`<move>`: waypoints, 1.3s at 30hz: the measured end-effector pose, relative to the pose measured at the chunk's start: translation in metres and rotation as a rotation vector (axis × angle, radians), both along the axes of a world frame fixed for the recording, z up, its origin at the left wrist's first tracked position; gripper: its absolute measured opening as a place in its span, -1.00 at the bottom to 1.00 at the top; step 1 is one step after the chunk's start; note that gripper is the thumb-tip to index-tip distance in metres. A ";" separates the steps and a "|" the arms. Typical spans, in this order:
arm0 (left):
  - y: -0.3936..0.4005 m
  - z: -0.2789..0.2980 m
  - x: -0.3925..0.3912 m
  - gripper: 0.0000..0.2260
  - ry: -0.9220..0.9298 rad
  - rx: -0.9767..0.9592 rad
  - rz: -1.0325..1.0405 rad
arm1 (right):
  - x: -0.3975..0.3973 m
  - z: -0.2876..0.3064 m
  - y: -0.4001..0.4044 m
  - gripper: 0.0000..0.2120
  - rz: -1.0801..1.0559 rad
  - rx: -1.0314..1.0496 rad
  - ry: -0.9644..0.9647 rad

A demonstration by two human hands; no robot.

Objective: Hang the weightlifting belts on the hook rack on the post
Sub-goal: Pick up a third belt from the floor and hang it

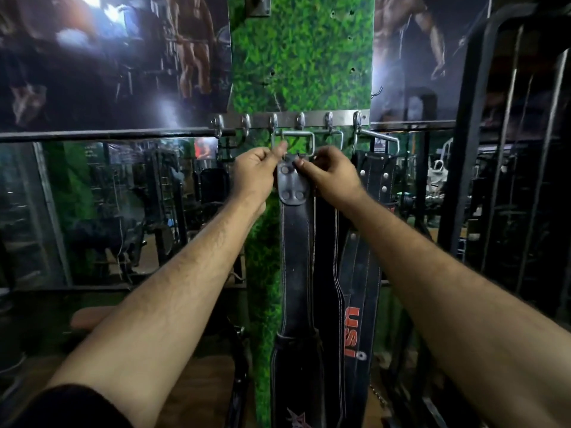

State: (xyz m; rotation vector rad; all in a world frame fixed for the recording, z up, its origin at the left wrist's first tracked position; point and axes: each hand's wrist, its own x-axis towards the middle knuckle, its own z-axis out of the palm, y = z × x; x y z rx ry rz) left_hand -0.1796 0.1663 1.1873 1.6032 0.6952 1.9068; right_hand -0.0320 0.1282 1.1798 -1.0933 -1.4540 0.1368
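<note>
Step in hand, by judgement: seating a belt's buckle on the hook rack (pixel 290 118), the steel strip fixed across the green post (pixel 302 57) at centre frame. The front belt (pixel 296 257) hangs straight down the post from centre to the bottom edge, its square metal buckle (pixel 293 143) just under the rack, around the third and fourth hooks from the left.

Left hand (pixel 253 171): fingers curled, pinching the left side of the buckle near a hook. Right hand (pixel 329 171): fingers curled, pinching the top of the belt's leather tab just below the buckle. Whether the buckle fully bears on a hook cannot be told; the fingers cover the contact.

Other belts: a second, red-lettered belt (pixel 355 304) hangs just right of the front belt, and a third belt (pixel 378 177) with rivets hangs further right, its buckle on the right-end hook.

Next move, by judgement: confirm the buckle sits over the hook tip, then let go gently so the weight settles.

Room: hooks at the left of the rack appear free. A dark horizontal bar (pixel 108 134) runs left from the rack; a black metal frame (pixel 463 180) stands close at right, limiting sideways movement there.
</note>
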 end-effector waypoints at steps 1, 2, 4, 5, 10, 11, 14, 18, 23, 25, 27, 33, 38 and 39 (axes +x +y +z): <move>0.005 0.003 0.001 -0.60 -0.031 -0.022 -0.013 | -0.002 0.001 0.005 -0.64 0.084 -0.030 0.044; 0.009 0.004 0.003 -0.61 -0.060 -0.033 -0.029 | -0.005 0.002 0.008 -0.69 0.141 -0.044 0.081; 0.016 0.007 0.009 -0.63 -0.096 -0.060 -0.031 | -0.007 0.002 0.019 -0.71 0.128 -0.023 0.137; 0.019 0.008 0.012 -0.62 -0.108 -0.072 -0.023 | -0.008 0.001 0.022 -0.71 0.100 -0.010 0.157; 0.037 0.018 0.028 -0.55 -0.083 -0.123 0.033 | -0.009 0.004 0.031 -0.56 -0.093 -0.033 0.081; 0.041 0.021 0.031 -0.53 -0.076 -0.144 0.044 | -0.008 0.008 0.032 -0.56 -0.154 -0.039 0.042; 0.054 0.032 0.036 -0.52 -0.091 -0.220 0.054 | -0.009 0.021 0.036 -0.53 -0.275 -0.063 -0.018; 0.063 0.048 0.039 -0.54 -0.148 -0.254 0.038 | -0.012 0.038 0.041 -0.51 -0.324 -0.122 -0.017; 0.075 0.047 0.040 -0.65 -0.136 -0.325 0.082 | -0.011 0.036 0.051 -0.49 -0.357 -0.240 -0.002; 0.076 0.042 0.043 -0.61 -0.118 -0.322 0.117 | -0.010 0.028 0.052 -0.49 -0.364 -0.248 0.007; 0.075 0.037 0.044 -0.58 -0.114 -0.318 0.113 | -0.010 0.021 0.050 -0.47 -0.342 -0.237 0.019; 0.052 -0.009 0.043 -0.66 -0.083 -0.218 -0.024 | 0.000 -0.030 0.055 -0.53 0.017 -0.171 0.210; 0.038 -0.058 0.039 -0.55 -0.113 -0.285 -0.173 | 0.003 -0.077 0.058 -0.61 0.140 -0.165 0.204; 0.036 -0.069 0.038 -0.61 -0.099 -0.302 -0.181 | 0.004 -0.085 0.056 -0.59 0.129 -0.166 0.186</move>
